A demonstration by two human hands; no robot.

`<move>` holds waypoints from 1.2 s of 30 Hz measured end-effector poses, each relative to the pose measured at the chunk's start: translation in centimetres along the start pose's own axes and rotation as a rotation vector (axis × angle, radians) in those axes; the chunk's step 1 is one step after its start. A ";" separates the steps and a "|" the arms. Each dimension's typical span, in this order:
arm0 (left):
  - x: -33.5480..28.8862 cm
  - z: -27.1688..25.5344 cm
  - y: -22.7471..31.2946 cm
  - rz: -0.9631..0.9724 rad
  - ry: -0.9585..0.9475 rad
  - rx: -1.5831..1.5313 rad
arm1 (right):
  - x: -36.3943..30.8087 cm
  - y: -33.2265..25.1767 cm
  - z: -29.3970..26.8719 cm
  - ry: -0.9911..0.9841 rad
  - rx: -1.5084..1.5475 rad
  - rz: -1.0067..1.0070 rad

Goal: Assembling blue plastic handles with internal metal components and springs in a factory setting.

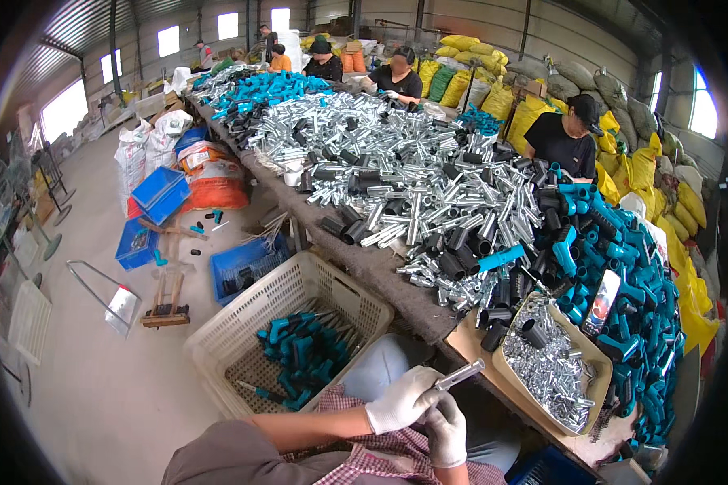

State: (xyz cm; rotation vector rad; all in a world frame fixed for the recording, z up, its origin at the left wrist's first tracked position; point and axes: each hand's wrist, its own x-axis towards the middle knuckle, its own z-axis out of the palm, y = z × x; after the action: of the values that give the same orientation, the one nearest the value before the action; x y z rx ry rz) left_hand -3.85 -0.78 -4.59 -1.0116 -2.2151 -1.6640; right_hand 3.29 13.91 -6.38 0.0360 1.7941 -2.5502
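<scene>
My left hand (pixel 399 402), in a white knit glove, is closed round a shiny metal tube (pixel 463 374) that points up to the right. Just below it, my right hand (pixel 447 432), gloved too, has its fingers bent together close to the tube's lower end. Whether they grip the tube or a small part is hidden. To the right, a cream tray (pixel 598 396) holds many small metal pieces and a black sleeve (pixel 534 332). Left of my knees stands a cream plastic crate (pixel 210 349) with teal tool bodies (pixel 295 353) on long metal shafts inside.
A long table (pixel 412 303) carries a heap of metal tubes (pixel 412 194) and black sleeves. Teal housings (pixel 623 283) pile up at right beside a spray can (pixel 602 301). Blue bins (pixel 247 267) and a metal-framed stand (pixel 121 307) are on the floor. Several people work along the far side.
</scene>
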 end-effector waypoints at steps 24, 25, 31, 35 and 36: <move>2.6 -6.0 5.9 0.041 -0.783 0.563 | -4.3 -6.6 -2.0 -0.010 -0.779 -0.020; 2.6 -5.7 5.8 0.035 -0.692 0.455 | -4.1 -5.7 -2.5 -0.018 -0.616 -0.021; 2.7 -2.8 5.2 -0.353 -0.402 -0.547 | -5.4 -2.6 -2.0 -0.131 0.477 0.089; 2.1 -0.8 4.7 -0.105 -0.555 -0.414 | -5.5 -2.3 -2.2 -0.147 0.419 0.110; 2.5 -1.0 4.9 -0.099 -0.570 -0.423 | -5.5 -2.8 -2.7 -0.130 0.418 0.102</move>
State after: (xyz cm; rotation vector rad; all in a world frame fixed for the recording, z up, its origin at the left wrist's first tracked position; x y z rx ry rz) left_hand -2.98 0.02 0.84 -1.6862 -2.2982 -2.1633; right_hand 8.74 17.47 -4.47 -0.0302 1.1612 -2.7299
